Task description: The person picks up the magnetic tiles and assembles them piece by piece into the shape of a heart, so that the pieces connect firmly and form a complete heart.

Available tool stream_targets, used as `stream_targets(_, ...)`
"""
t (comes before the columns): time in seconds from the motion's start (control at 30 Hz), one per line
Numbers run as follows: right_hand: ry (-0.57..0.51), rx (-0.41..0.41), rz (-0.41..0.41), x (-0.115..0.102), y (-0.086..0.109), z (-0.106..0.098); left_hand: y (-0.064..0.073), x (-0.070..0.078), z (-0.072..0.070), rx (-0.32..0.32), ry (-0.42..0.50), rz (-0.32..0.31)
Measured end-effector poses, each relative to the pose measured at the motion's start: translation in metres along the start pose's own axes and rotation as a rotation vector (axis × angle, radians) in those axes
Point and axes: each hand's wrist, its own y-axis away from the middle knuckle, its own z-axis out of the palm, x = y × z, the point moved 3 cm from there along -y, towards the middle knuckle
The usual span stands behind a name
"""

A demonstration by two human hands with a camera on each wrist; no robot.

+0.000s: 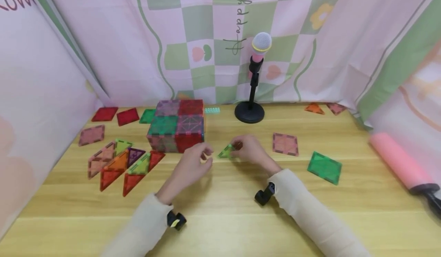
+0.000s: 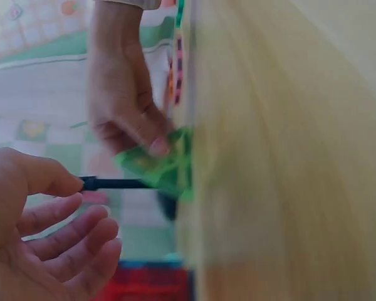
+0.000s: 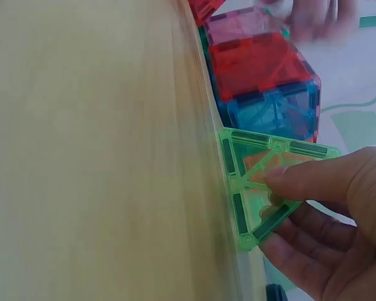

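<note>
Between thumb and fingers, my right hand pinches a translucent light-green triangular magnetic tile, one edge of it at the tabletop. My left hand is held over the table with its fingers loosely bent and nothing in them; the left wrist view shows its fingers apart from the tile. Just beyond the left hand stands a box built of magnetic tiles, with red, green, pink and purple squares on its top and front. The right wrist view shows a blue tile in its side.
Left of the box lie several triangular tiles and loose square tiles. A pink square tile and a green tile lie right. Behind stands a microphone on a stand; a pink cylinder lies at the right edge.
</note>
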Motion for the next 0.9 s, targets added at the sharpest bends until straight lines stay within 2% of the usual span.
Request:
stream_targets(0.17, -0.006, -0.034, 0.02, 0.0, -0.004, 0.013, -0.022, -0.011, 0.027, -0.053, 0.125, -0.084)
stream_targets(0.37, -0.066, -0.038, 0.019, 0.0, -0.006, 0.015, -0.035, -0.021, 0.042, -0.12, 0.191, -0.186)
stream_targets(0.5, -0.095, -0.055, 0.007, 0.002, -0.006, 0.018, -0.037, -0.031, 0.046, -0.132, 0.204, -0.18)
stream_targets(0.7, -0.112, -0.082, 0.018, 0.002, -0.007, 0.019, -0.035, -0.043, 0.047, -0.084, 0.277, -0.135)
stream_targets(0.8, -0.09, -0.089, -0.003, 0.002, -0.005, 0.009, -0.035, -0.045, 0.049, -0.064, 0.303, -0.133)
stream_targets(0.9, -0.075, -0.085, -0.012, 0.005, 0.0, -0.009, -0.034, -0.046, 0.051, -0.045, 0.307, -0.135)
